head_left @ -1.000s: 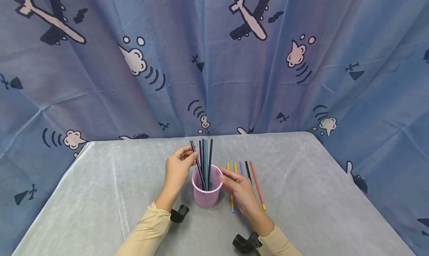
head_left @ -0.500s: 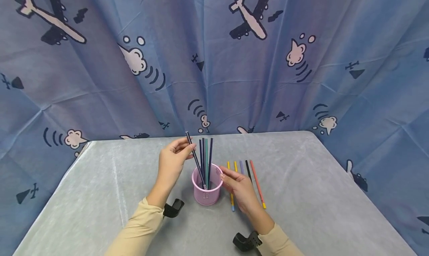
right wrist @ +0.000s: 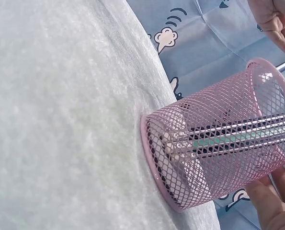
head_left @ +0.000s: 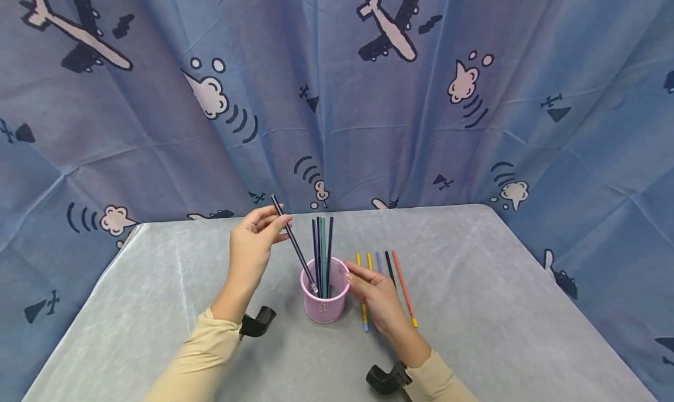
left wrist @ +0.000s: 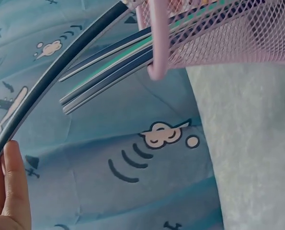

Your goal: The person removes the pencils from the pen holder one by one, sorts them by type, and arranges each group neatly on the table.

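A pink mesh pencil cup (head_left: 324,309) stands upright on the table. Between the thumb and fingers of my left hand (head_left: 251,244) is a dark striped pencil (head_left: 292,241), tilted, its upper end leaning left and its pale lower end still inside the cup's mouth. Several other dark pencils and a green pencil (head_left: 323,244) stand in the cup. My right hand (head_left: 380,296) holds the cup's right side at the rim, thumb in front. In the left wrist view, the held pencil (left wrist: 51,76) runs from the fingertips to the cup's rim (left wrist: 159,43), apart from the others.
To the right of the cup lie several loose pencils, among them a red pencil (head_left: 404,288), a black pencil (head_left: 390,267) and a yellow pencil (head_left: 364,317), some partly hidden by the right hand. A blue patterned curtain (head_left: 337,98) hangs behind the grey-white table (head_left: 474,332).
My left hand has moved left and up with one dark pencil, drawing it away from the other pencils and partly out of the cup. The right hand keeps its place on the rim.
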`<state>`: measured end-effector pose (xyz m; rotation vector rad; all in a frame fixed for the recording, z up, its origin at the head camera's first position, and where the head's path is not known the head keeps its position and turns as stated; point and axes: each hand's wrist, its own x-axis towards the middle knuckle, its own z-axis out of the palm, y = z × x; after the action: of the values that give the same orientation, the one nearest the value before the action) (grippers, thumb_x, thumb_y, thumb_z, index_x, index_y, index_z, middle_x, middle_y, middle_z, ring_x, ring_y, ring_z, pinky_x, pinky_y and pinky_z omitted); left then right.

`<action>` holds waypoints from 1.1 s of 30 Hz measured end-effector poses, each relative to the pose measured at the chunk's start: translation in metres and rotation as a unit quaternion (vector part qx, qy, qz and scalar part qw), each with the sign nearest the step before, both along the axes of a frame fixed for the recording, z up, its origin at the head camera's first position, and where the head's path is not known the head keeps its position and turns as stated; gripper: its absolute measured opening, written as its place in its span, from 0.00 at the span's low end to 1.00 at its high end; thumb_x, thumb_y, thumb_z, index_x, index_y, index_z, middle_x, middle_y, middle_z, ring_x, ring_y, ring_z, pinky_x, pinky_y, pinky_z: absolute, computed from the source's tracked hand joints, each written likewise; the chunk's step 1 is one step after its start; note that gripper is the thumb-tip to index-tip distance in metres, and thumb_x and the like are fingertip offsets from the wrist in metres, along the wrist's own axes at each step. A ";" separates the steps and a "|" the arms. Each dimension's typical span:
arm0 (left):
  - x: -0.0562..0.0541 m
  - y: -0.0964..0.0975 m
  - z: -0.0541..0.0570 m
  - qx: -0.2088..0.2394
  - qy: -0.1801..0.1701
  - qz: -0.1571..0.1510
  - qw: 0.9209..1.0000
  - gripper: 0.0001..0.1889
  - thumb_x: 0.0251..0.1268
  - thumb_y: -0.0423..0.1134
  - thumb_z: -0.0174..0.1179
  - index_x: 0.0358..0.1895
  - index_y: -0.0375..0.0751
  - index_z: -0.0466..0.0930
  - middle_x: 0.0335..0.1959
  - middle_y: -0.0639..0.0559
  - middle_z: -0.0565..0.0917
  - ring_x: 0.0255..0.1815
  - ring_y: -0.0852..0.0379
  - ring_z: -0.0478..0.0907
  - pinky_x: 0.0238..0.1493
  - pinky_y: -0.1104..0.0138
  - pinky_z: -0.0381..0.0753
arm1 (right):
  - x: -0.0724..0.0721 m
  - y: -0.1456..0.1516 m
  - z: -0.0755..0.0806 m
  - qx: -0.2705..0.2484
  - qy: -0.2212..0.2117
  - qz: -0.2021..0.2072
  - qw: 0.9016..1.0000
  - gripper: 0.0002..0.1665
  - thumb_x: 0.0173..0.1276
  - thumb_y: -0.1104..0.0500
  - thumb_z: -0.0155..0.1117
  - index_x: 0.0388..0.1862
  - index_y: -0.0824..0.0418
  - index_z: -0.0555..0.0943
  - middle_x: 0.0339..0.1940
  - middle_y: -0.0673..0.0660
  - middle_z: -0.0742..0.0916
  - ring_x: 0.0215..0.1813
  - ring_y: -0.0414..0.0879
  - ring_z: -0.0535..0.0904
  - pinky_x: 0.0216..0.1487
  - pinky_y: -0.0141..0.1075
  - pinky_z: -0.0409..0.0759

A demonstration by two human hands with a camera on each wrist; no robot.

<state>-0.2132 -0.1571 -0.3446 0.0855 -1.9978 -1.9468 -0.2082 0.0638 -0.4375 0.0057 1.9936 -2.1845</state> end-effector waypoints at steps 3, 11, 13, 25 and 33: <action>0.002 -0.003 0.004 0.001 0.010 0.003 1.000 0.14 0.68 0.34 0.63 0.54 0.33 0.81 0.50 0.37 0.87 0.38 0.67 0.86 0.42 0.69 0.89 | 0.000 0.000 -0.001 -0.005 -0.001 -0.001 1.000 0.22 0.71 0.66 0.60 0.63 0.71 0.77 0.64 0.66 0.81 0.56 0.42 0.84 0.55 0.30 0.85; 0.005 -0.014 0.007 0.002 0.012 -0.008 1.000 0.15 0.68 0.35 0.64 0.54 0.34 0.80 0.40 0.52 0.89 0.40 0.63 0.87 0.42 0.66 0.90 | 0.000 0.000 -0.001 -0.011 -0.001 -0.006 1.000 0.22 0.71 0.67 0.60 0.63 0.70 0.77 0.64 0.66 0.82 0.55 0.41 0.84 0.56 0.32 0.85; 0.005 -0.017 0.008 0.011 0.014 -0.009 1.000 0.15 0.68 0.34 0.63 0.54 0.33 0.79 0.38 0.57 0.89 0.41 0.63 0.87 0.43 0.65 0.90 | 0.000 0.001 -0.001 -0.012 0.001 -0.007 1.000 0.22 0.71 0.67 0.60 0.63 0.71 0.77 0.64 0.66 0.82 0.55 0.41 0.84 0.56 0.33 0.85; 0.008 -0.027 0.004 0.003 -0.043 -0.036 0.998 0.14 0.69 0.31 0.60 0.52 0.25 0.75 0.34 0.60 0.89 0.39 0.67 0.86 0.40 0.68 0.90 | 0.000 0.001 -0.002 -0.007 -0.006 -0.006 1.000 0.22 0.71 0.66 0.60 0.63 0.71 0.77 0.63 0.65 0.82 0.56 0.41 0.84 0.54 0.31 0.85; 0.000 -0.033 -0.014 -0.023 -0.115 -0.089 0.989 0.15 0.69 0.32 0.59 0.54 0.25 0.76 0.39 0.50 0.90 0.38 0.66 0.84 0.41 0.69 0.89 | -0.001 0.001 -0.003 -0.007 -0.004 -0.002 1.000 0.23 0.71 0.66 0.60 0.63 0.70 0.77 0.64 0.66 0.82 0.57 0.42 0.84 0.55 0.32 0.85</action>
<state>-0.2134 -0.1903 -0.3588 0.1293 -2.2679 -2.0795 -0.2093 0.0650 -0.4405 0.0154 1.9768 -2.1964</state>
